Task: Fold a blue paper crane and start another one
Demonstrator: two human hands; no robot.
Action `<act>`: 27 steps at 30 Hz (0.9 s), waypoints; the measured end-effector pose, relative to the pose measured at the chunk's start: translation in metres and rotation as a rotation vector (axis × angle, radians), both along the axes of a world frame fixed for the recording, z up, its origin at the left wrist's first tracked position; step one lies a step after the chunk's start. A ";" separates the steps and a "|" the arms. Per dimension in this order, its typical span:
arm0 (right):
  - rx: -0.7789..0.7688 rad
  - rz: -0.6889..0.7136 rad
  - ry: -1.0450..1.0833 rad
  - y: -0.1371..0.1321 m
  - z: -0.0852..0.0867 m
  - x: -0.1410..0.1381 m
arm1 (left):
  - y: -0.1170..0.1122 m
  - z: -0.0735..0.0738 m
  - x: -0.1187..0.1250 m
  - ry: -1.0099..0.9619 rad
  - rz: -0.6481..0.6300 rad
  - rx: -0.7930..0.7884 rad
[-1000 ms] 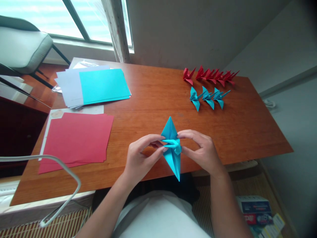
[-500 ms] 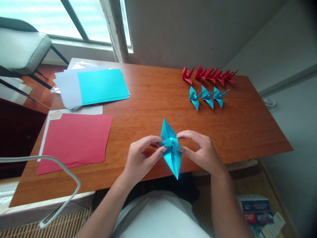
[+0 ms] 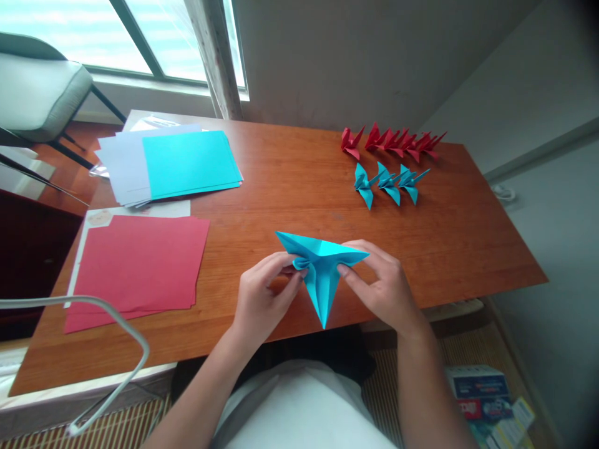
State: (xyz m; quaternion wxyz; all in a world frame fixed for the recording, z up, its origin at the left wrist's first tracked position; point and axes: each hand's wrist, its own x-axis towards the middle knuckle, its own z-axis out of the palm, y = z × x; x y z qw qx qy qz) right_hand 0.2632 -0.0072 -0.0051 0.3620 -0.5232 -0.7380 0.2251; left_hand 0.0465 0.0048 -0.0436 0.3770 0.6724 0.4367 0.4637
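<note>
Between my two hands is a folded piece of blue origami paper [image 3: 322, 268], held up over the table's near edge. It shows a wide flap across the top and a long point hanging downward. My left hand [image 3: 269, 290] pinches its left side between thumb and fingers, at a small curled fold. On the right side my right hand [image 3: 377, 277] grips the paper, thumb in front and fingers partly hidden behind the flap. Farther back stand blue paper cranes [image 3: 387, 184] in a row, with a row of red paper cranes [image 3: 393, 142] behind them.
Red paper sheets [image 3: 140, 262] lie at the left of the wooden table [image 3: 276, 187]. Behind them are blue sheets [image 3: 191, 165] on white paper [image 3: 124, 168]. A white bent tube [image 3: 126, 321] crosses the near left corner. A chair [image 3: 47, 93] stands by the window.
The blue origami paper has been turned and opened: its upper point now spreads into a wide flap across the top. Both hands keep hold of its sides.
</note>
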 end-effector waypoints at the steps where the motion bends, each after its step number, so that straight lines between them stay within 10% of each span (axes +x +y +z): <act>1: 0.012 -0.006 -0.014 0.000 0.001 0.000 | 0.000 0.001 0.000 0.034 0.014 0.033; 27: 0.150 0.183 -0.112 0.009 0.018 0.003 | -0.004 -0.007 0.006 0.282 -0.003 0.240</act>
